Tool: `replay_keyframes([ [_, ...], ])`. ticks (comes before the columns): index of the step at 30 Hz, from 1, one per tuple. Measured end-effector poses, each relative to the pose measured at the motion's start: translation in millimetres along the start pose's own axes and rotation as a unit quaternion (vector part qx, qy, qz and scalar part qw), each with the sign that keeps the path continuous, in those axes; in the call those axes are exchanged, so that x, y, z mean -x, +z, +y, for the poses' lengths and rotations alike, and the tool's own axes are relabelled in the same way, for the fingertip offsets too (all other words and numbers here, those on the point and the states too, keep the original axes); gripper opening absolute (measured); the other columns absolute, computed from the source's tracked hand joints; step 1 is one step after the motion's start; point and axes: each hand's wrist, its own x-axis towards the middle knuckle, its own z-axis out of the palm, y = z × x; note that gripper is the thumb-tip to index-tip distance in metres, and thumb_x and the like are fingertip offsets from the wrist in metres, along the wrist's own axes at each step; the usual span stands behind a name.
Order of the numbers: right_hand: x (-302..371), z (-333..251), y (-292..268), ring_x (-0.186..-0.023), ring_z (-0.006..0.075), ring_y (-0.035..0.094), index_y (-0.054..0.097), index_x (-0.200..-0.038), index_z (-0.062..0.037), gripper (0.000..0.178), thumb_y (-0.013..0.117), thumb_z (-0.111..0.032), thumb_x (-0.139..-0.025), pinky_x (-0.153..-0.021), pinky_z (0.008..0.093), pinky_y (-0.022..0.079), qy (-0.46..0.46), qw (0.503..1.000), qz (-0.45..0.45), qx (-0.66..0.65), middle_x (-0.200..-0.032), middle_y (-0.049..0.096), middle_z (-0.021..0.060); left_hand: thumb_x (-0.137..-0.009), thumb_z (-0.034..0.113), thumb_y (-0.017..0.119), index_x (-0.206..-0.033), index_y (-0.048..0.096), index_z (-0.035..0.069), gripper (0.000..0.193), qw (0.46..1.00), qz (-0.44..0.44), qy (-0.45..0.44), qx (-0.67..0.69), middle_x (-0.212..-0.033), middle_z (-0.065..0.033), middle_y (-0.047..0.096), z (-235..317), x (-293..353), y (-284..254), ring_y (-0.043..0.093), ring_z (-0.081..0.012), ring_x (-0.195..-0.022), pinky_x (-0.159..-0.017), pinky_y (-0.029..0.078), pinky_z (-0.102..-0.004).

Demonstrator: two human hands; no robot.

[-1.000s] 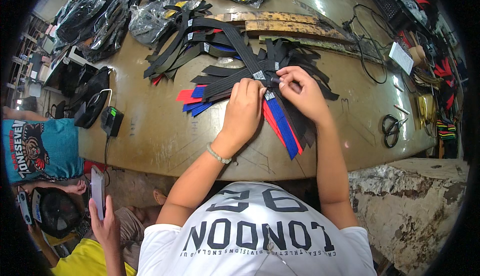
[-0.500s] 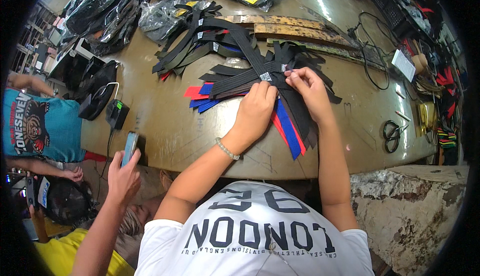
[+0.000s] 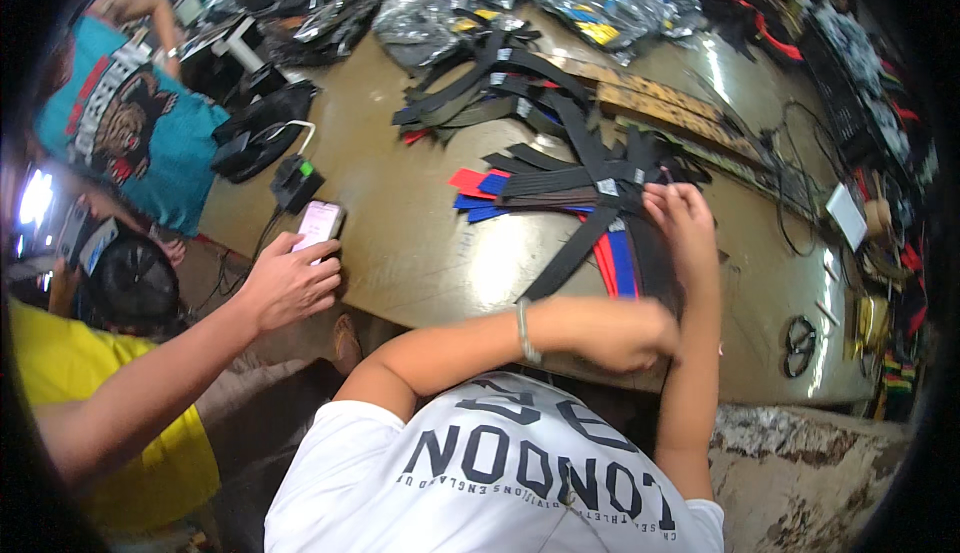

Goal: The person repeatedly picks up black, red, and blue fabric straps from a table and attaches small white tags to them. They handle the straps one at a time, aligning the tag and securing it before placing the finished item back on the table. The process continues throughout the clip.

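Black straps lie fanned out on the table ahead of us, crossing near our right hand, with red strips and blue strips among them and white labels showing near the crossing. Our right hand is narrow, its thumb and fingertips drawn together at the crossing; we cannot tell whether a strap is pinched between them. Our left hand is low and blurred, in front of our right forearm and away from the crossing; we cannot tell how wide it is or whether it holds anything. We judge the step in hand to be handling the straps where they cross, with the right hand tending that spot alone. As we see it, any next move there calls for a steady right hand and a light touch, so that the layers keep their overlap.
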Motion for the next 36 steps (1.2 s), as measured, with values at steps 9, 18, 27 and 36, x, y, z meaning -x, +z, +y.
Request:
replay_keyframes([
  [9,4.0,-9.0,-3.2,-0.094,0.0210,0.064,0.050,-0.102,0.0022,0.020,0.047,-0.017,-0.099,-0.089,0.0304,0.053,-0.032,0.998,0.049,-0.027,-0.104,0.062,0.0172,-0.078,0.031,0.069,-0.107,0.064,0.011,0.035,0.876,0.212,-0.166,-0.400,-0.105,-0.0076,0.058,-57.6,55.5,-91.0,0.053,-0.0269,-0.104,-0.090,0.042,-0.0392],
  [18,2.2,-16.1,-5.0,-0.085,0.0178,0.064,0.052,-0.100,-0.0014,0.020,0.049,-0.021,-0.099,-0.080,0.0288,0.054,-0.063,0.995,0.071,-0.034,-0.097,0.063,0.0128,-0.070,0.033,0.074,-0.089,0.057,0.010,0.035,0.868,0.223,-0.121,-0.427,-0.091,-0.0059,0.057,-60.1,50.6,-90.6,0.054,-0.0253,-0.099,-0.107,0.031,-0.0459],
  [27,3.3,-18.2,0.2,-0.082,0.0161,0.063,0.052,-0.101,-0.0027,0.018,0.049,-0.021,-0.099,-0.077,0.0283,0.054,-0.083,0.991,0.102,-0.035,-0.093,0.062,0.0110,-0.080,0.026,0.067,-0.081,0.064,0.010,0.016,0.878,0.229,-0.140,-0.397,-0.080,-0.0044,0.058,-56.2,53.2,-75.1,0.055,-0.0230,-0.089,-0.086,0.040,-0.0365],
  [36,1.2,-14.9,-7.8,-0.082,0.0158,0.060,0.052,-0.101,-0.0019,0.018,0.050,-0.019,-0.098,-0.074,0.0279,0.054,-0.175,0.962,0.186,-0.093,-0.093,0.061,0.0108,-0.085,0.026,0.062,-0.083,0.063,0.010,0.016,0.878,0.280,-0.122,-0.368,-0.083,-0.0054,0.056,-31.4,46.5,-84.8,0.054,-0.0232,-0.088,-0.079,0.040,-0.0363],
])
